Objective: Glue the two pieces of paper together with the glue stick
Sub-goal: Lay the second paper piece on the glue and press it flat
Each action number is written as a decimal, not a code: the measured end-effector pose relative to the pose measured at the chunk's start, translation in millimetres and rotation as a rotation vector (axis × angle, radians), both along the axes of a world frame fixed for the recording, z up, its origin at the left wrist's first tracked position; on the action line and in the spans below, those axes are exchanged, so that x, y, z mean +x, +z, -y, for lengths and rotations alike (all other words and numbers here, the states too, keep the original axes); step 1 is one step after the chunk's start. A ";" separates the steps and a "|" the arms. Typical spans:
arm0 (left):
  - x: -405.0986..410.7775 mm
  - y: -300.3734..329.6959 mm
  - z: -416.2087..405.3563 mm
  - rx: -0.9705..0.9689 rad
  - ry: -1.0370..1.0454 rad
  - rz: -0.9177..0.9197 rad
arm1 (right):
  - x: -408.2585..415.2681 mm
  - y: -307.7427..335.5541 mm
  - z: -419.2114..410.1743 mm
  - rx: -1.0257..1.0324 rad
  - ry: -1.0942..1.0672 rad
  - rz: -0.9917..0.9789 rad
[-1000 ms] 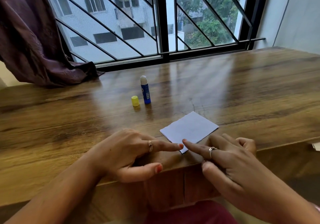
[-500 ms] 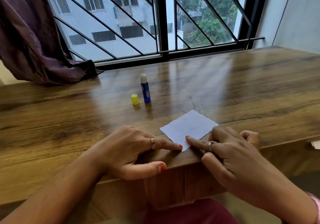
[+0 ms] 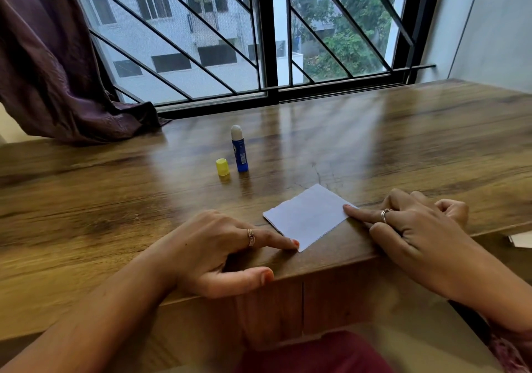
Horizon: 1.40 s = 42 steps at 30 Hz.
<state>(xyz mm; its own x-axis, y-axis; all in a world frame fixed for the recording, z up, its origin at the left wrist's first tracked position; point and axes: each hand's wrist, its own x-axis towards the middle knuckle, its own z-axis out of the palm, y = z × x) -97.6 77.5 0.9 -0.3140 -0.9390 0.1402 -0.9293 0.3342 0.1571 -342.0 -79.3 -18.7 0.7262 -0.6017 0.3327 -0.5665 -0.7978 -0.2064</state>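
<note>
The left hand [image 3: 210, 250] lies low on the bench [image 3: 403, 148], its index finger stretched straight so that the red-nailed tip presses the near corner of the paper [image 3: 309, 217]; the thumb reaches forward along the bench's front edge and the other fingers are tucked beneath the palm. A thin coppery ring bands that index finger. The right hand [image 3: 417, 228] mirrors it: index finger straight, tip pressing the paper's right corner, a similar ring on it, the remaining fingers loosely curled and holding nothing.

Between the 2 fingertips the paper lies flat, a pale, matte rectangle turned diamond-wise, with a second sheet's edge just showing along its near-left side, so the 2 pieces are stacked. Its near corner sits close to the bench's front edge.

Beyond the left fingertips, well apart from the paper, the glue stick [image 3: 239, 149] stands upright: a slim blue plastic cylinder with a rounded white glue tip exposed. Just beside it, on its left, stands its small yellow cap [image 3: 222, 167], a squat ribbed cylinder.

The bench is glossy wood with dark streaked grain, mirroring the window light. Farther off, a crumpled plum-coloured curtain [image 3: 57, 79] drapes onto its far-left corner, beside a window barred with black diagonal metal grille [image 3: 267, 41]. A white scrap [image 3: 521, 240] shows past the right hand, below the bench edge.
</note>
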 end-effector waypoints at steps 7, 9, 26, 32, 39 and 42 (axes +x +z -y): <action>-2.3 1.6 -0.7 -0.003 0.036 -0.003 | 3.0 -2.9 1.6 0.015 -0.006 0.076; -2.4 1.9 -0.3 0.000 0.055 -0.002 | 4.0 -3.1 1.4 0.013 -0.016 0.080; 13.0 -11.3 0.0 -0.219 0.506 -0.042 | 27.7 13.0 -14.9 0.243 0.336 -0.035; 0.9 -0.2 -3.1 -0.248 0.341 0.087 | 16.1 16.3 28.4 0.243 0.385 -0.018; -30.6 0.1 9.8 -0.137 0.120 0.015 | 19.3 10.7 30.7 0.096 0.461 -0.134; -34.9 -1.2 11.3 -0.165 0.150 0.041 | 19.8 9.7 27.7 0.040 0.462 -0.152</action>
